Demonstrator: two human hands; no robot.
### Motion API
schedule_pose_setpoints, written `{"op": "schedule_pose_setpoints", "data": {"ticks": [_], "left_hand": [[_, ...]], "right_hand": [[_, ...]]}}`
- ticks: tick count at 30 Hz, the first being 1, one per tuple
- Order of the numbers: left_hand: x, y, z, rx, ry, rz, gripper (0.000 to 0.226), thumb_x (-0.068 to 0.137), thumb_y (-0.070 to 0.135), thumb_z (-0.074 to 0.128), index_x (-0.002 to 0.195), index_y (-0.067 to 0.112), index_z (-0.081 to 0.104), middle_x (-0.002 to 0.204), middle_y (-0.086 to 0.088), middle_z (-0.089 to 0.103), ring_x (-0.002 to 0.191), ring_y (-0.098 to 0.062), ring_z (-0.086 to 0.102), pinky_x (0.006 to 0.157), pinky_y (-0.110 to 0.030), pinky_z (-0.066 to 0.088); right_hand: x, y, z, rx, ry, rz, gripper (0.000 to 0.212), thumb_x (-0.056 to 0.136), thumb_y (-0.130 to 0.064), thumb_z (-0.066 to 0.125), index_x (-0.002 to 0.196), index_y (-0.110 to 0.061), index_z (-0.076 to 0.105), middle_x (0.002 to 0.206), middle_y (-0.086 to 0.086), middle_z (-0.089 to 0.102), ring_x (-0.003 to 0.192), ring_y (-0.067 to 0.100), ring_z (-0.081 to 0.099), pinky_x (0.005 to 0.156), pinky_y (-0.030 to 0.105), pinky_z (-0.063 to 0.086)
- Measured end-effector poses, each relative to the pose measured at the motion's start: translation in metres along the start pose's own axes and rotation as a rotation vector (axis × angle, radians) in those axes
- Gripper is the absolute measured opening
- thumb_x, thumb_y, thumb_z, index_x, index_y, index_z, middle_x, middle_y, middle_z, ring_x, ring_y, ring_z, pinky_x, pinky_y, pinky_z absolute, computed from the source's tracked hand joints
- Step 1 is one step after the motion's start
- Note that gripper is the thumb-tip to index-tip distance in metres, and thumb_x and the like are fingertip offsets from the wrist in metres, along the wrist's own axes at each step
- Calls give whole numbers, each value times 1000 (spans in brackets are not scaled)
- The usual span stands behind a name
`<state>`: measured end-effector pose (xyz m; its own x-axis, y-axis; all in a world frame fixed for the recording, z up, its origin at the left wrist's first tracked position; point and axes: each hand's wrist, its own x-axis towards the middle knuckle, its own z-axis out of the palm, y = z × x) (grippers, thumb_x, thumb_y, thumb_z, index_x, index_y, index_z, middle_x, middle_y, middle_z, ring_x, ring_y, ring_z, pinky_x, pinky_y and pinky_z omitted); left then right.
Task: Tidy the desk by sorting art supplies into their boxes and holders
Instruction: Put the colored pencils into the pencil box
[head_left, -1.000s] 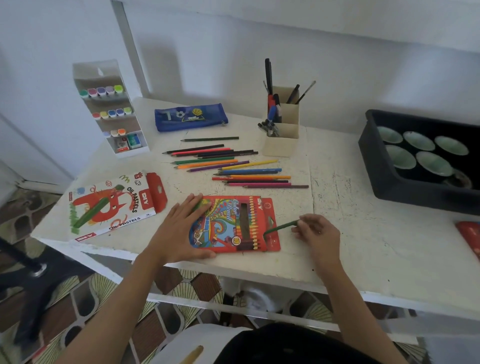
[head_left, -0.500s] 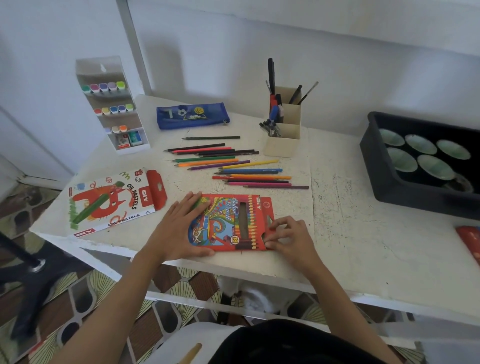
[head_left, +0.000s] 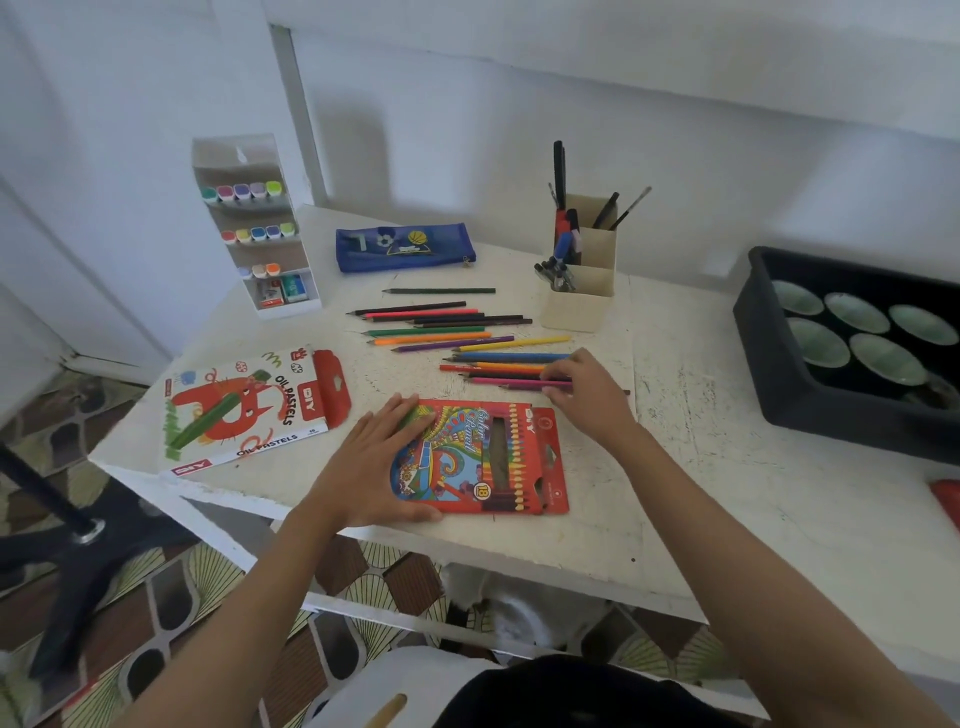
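Right hand (head_left: 587, 397) moved from pencil box (head_left: 485, 460), pinching pink pencil (head_left: 506, 382) among loose pencils (head_left: 441, 332), left hand (head_left: 374, 457) flat on box, holder (head_left: 576, 309) beyond

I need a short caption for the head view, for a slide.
Left hand rests on the pencil box while right hand touches loose pencils on the desk.

left hand (head_left: 382, 462) flat; right hand (head_left: 589, 397) fingers (head_left: 557, 373) curled

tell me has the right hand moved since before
Yes, the right hand went from the right end of the pencil box farther up the desk, onto the loose pencils.
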<state>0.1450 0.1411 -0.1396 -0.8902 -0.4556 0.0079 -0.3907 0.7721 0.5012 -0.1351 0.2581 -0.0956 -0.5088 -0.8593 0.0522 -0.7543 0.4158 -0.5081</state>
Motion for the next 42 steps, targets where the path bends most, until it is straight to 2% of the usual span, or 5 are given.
{"op": "schedule_pose_setpoints", "data": {"ticks": [12,17,28,34,42], "left_hand": [[-1,0,0,8,17,1,107,56,94,41,145,42,12,157,14,1,143,-2,-11,116,-36,-4],[-1,-2,2,20,8,-4,109,57,94,41,147,40,10,157,15,-3,143,-2,-13,116,-35,-5],[-1,-2,0,39,6,-5,114,56,95,40,149,36,12,157,14,-3,143,-3,-12,116,-36,-3],[-1,-2,1,38,-3,-10,112,55,96,37,148,39,10,158,14,-4,144,-4,-12,117,-38,-3],[-2,-1,1,21,10,-4,113,56,95,39,149,36,14,158,13,-2,144,-5,-10,116,-37,-3]], "right_hand": [[-9,-8,9,-103,79,-46,7,91,-13,55,90,-17,61,94,-4,56,93,14,52,68,31,47],[-35,-15,-20,188,352,-143,13,92,-8,56,105,-11,56,92,-8,59,74,5,56,61,18,48],[-108,19,-34,815,752,278,51,92,0,54,131,-21,30,87,13,61,61,20,65,59,23,56],[-126,25,-16,1063,747,595,48,93,-5,54,131,-23,30,95,16,65,59,15,67,60,21,57],[-119,13,-5,1054,619,587,29,94,-5,51,122,-10,46,82,16,69,59,16,68,57,21,56]]}}
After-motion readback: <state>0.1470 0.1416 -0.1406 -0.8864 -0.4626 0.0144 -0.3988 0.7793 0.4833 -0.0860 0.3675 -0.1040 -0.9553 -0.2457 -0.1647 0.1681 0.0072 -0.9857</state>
